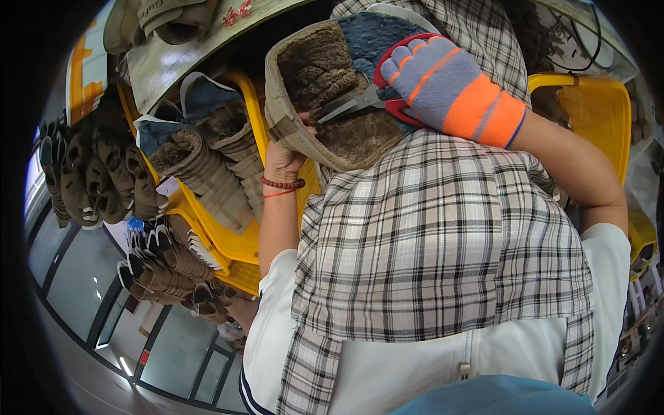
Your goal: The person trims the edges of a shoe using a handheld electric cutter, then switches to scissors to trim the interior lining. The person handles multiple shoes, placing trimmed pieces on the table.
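A tan boot (275, 90) with brown plush and blue lining lies across my lap, its opening facing up. My left hand (285, 158) grips its left side; most of the fingers are hidden, though some fingertips show near the blade tips. Wearing a grey and orange knitted glove, my right hand (436, 79) holds red-handled scissors (356, 104). Their blades reach over the plush lining inside the opening and point left. Whether they touch a thread cannot be made out.
Yellow crates (245, 242) stand at my left, with several stacked tan boots (221, 183) in them. Brown footwear (104, 166) hangs farther left. A table (187, 66) with tan shoes (176, 21) is ahead. Another yellow crate (598, 121) stands at my right.
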Demonstrator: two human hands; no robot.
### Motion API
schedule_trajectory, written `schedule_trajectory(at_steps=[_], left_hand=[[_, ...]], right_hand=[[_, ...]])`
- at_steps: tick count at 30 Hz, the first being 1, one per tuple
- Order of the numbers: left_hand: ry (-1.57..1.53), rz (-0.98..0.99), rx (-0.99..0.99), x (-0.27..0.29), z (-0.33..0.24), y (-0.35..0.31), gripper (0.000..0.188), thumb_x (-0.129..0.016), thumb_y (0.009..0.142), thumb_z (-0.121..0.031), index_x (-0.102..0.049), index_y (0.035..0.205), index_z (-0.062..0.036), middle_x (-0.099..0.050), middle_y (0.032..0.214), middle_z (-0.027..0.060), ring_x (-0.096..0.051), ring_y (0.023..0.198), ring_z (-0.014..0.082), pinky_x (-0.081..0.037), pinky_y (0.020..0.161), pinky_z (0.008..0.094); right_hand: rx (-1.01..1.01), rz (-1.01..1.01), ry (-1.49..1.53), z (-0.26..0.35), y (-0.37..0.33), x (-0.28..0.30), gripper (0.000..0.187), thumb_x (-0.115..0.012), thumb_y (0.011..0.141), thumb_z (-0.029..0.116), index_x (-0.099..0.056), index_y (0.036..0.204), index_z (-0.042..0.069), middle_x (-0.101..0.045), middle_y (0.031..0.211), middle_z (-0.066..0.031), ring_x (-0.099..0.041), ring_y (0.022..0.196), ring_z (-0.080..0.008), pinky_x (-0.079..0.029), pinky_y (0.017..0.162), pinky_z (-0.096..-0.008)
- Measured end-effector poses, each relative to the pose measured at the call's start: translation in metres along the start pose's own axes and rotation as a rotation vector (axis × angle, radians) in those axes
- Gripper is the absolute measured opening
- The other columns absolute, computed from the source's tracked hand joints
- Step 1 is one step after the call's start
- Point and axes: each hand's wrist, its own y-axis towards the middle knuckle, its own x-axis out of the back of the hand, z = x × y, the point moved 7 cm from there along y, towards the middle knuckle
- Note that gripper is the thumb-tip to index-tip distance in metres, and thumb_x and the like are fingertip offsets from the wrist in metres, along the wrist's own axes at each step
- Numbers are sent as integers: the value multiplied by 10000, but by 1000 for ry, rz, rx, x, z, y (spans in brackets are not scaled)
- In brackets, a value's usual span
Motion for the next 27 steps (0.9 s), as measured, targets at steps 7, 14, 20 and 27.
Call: schedule_trajectory(at_steps=[7,14,20,27], left_hand=[[14,-5,-6,-7,-3,-4,362,-737,700,-27,-593,1029,22,-642,906,100,-657,771,229,-569,694,341],[50,21,9,-12,-6,-3,358,-731,713,-46,-587,1032,29,-641,891,112,-656,769,232,-563,685,339],[49,42,-20,-15,-7,-2,357,-714,740,-68,-578,1056,25,-643,910,113,-644,809,229,-543,742,366],[-110,-37,74,-31,-12,-9,327,-613,811,-1,-551,1131,7,-608,992,90,-613,852,212,-522,770,322]], right_hand=[[13,-46,-11,8,10,3,111,-604,740,199,-641,749,95,-619,703,-53,-617,677,-199,-477,596,-301],[1,65,-25,10,14,-3,89,-609,733,176,-644,738,94,-625,684,-58,-628,675,-199,-483,587,-298],[-47,-2,83,-5,6,17,161,-649,726,246,-656,818,114,-640,768,-50,-626,729,-212,-492,634,-313],[-644,-80,806,-36,-33,17,349,-694,769,332,-624,986,67,-659,860,-115,-643,787,-259,-511,681,-316]])
